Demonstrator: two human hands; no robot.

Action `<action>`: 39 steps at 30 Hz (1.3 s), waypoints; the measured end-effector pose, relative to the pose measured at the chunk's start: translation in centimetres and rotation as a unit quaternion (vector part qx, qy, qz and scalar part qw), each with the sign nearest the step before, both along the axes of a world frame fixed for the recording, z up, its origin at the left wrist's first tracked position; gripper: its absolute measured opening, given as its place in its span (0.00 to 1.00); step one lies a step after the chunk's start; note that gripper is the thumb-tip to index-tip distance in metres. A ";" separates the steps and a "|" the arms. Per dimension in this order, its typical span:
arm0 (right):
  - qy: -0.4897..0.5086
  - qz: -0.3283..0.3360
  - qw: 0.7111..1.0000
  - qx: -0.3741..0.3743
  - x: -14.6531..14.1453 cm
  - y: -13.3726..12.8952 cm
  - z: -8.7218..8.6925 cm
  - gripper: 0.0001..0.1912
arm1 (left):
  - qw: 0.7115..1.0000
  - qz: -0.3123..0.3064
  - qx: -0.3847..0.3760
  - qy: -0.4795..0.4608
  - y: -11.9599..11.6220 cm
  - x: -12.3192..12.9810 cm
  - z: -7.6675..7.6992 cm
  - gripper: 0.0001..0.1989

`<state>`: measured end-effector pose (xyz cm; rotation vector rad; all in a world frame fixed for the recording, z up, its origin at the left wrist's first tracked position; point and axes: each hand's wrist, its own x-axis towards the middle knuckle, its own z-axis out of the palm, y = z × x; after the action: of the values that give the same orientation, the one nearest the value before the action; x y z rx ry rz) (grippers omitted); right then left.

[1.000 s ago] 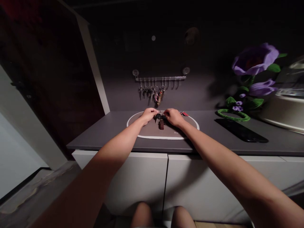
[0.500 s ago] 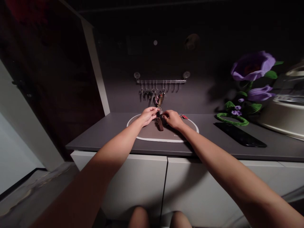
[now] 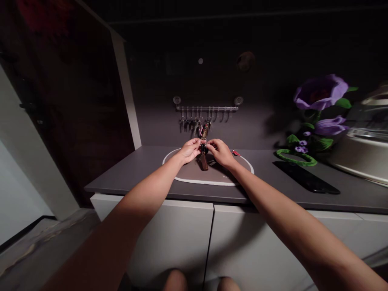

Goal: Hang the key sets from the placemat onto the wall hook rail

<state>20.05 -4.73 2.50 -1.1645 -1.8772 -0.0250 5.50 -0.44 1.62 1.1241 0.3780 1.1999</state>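
A bunch of keys with a brown fob [image 3: 204,162] hangs between my two hands, over an oval brown mat [image 3: 188,173] with a white rim. My left hand [image 3: 190,150] pinches the bunch near its ring from the left. From the right, the closed fingers of my right hand [image 3: 220,151] are at the same ring. Just behind is a clear hook rail [image 3: 207,108] on the dark wall, with several keys [image 3: 190,122] hanging from its left and middle hooks. A small red item [image 3: 235,153] lies on the mat behind my right hand.
On the grey counter [image 3: 118,171] to the right lie a black phone [image 3: 307,178] and a green ring [image 3: 295,157]. Purple flowers [image 3: 321,93] stand behind them, beside a pale domed container [image 3: 360,149]. A dark door [image 3: 91,101] is at the left.
The view has tilted up slightly, so things appear lower. Both hands stay at the key bunch, and the fingers of my right hand have shifted a little at the ring.
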 end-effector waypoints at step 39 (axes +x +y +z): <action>0.426 0.122 0.884 -0.153 0.7 3.0 3.5 0.07 | 0.975 0.149 0.075 0.147 0.7 1.2 -1.2 0.11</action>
<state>20.75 -1.76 6.05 -0.9002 -1.2236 0.8235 6.71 0.21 0.44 1.4193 0.7119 1.3411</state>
